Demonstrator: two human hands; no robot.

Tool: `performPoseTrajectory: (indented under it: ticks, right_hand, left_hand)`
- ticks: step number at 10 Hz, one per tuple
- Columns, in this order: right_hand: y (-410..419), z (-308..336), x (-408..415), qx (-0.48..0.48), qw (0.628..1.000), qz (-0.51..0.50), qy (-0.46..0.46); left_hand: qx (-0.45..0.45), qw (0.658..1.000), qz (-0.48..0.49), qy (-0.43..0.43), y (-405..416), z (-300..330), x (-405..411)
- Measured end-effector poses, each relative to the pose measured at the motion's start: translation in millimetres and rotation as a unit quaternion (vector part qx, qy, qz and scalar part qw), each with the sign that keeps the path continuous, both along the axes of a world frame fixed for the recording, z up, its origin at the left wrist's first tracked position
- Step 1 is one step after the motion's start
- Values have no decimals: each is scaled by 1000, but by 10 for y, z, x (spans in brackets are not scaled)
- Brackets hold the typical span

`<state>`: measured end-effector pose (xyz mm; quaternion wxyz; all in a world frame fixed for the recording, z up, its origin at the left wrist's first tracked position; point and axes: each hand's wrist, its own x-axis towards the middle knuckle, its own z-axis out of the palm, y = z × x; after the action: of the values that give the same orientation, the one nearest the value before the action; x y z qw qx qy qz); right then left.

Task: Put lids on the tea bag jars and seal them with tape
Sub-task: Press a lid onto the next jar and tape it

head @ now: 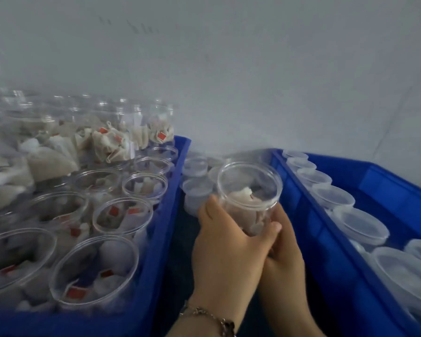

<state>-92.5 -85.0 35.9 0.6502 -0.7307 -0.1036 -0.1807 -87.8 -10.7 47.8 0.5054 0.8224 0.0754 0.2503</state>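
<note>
At left of frame, my blue crate (165, 215) holds many open jars (122, 215), none lidded. At right, a second crate (309, 215) holds lids (360, 224). At centre, my left hand (226, 244) and right hand (284, 254) grip one unlidded jar (249, 190). No tape visible.

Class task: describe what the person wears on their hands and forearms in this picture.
Both hands are bare, without gloves or visible rings. The left hand has a metal chain bracelet at the wrist. The right hand shows no jewellery. No sleeves show on either forearm.
</note>
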Motion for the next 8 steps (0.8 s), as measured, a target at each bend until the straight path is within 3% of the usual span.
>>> performPoseTrajectory:
  ticks: [1, 3, 6, 8]
  right_hand:
    - [-167, -276, 58, -48, 997, -10, 59]
    - [-202, -623, 171, -87, 990, 6, 112]
    - [-313, -967, 431, -117, 989, -2, 86]
    - [-387, -785, 851, -76, 992, -61, 77]
  left_hand:
    - [-2, 997, 10, 72, -89, -318, 134]
    - [17, 993, 38, 112, -96, -716, 321]
    - [24, 999, 41, 7, -84, -1026, 400]
    - [-26, 999, 12, 22, -118, -1046, 414]
